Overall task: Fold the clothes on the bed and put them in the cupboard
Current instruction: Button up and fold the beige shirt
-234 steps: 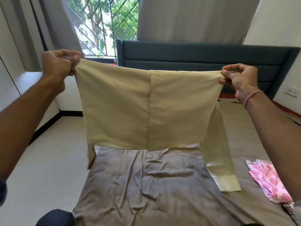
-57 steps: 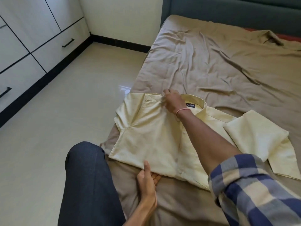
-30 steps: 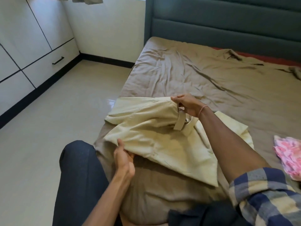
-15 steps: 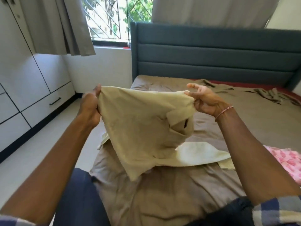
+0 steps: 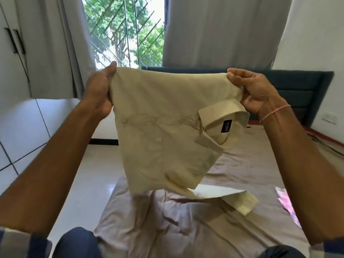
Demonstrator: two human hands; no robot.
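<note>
Left grip (image 5: 98,94): pinching a top corner of the shirt (image 5: 163,127), up above the bed (image 5: 186,229);
Right grip (image 5: 258,92): pinching the corner by the collar (image 5: 221,116);
Sleeve (image 5: 240,202): cuff down on the bed

Up between your left hand (image 5: 98,92) and your right hand (image 5: 258,92) there is a window (image 5: 126,34) with a criss-cross grille (image 5: 149,41), and green trees (image 5: 115,17) show through it. A grey curtain (image 5: 61,47) hangs above your left hand. A wider grey curtain (image 5: 223,30) hangs above your right hand. Out past your right hand a white socket (image 5: 329,118) sits on the wall (image 5: 331,81). Below your left hand lies a shiny pale floor (image 5: 93,174)
</note>
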